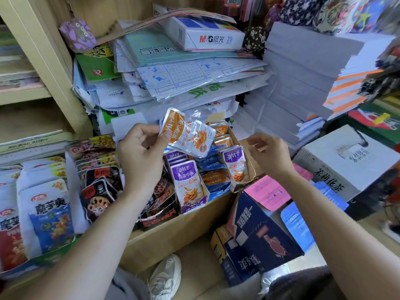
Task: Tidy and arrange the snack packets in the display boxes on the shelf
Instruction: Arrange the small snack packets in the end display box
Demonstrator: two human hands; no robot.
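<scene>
My left hand (140, 152) pinches an orange and silver snack packet (188, 133) by its left edge, holding it above the cardboard display box (242, 146). That box holds rows of purple packets (187, 185), blue packets (213, 163) and orange packets (220, 129). Over the box's right wall my right hand (268, 154) hovers with fingers loosely curled and nothing in it. Left of the box stand dark packets (101, 182) and white and blue packets (50, 215) in their own boxes.
Stacks of plastic-wrapped paper goods (184, 79) and white paper reams (303, 83) rise behind the box. A white carton (350, 161) sits at the right, pink slips (268, 191) and a dark blue carton (259, 237) below it. My shoe (166, 276) is on the floor.
</scene>
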